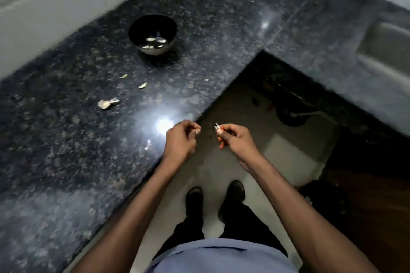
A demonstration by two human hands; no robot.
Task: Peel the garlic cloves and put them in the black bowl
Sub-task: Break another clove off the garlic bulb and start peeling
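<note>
The black bowl (152, 33) stands on the dark granite counter (66, 139) at the back, with several peeled garlic cloves (155, 40) inside. An unpeeled garlic piece (106, 103) lies on the counter in front of the bowl. Two small garlic bits (142, 85) lie between them. My right hand (235, 139) pinches a small white scrap of garlic skin (217, 126) past the counter's edge. My left hand (182, 139) is curled, fingertips pinched together; what it holds, a clove or nothing, is too small to tell.
A thin skin flake (147, 144) lies near the counter edge by a bright light glare. A steel sink (386, 55) sits at the right in the counter's other wing. Below my hands is the floor with my black shoes (195, 201).
</note>
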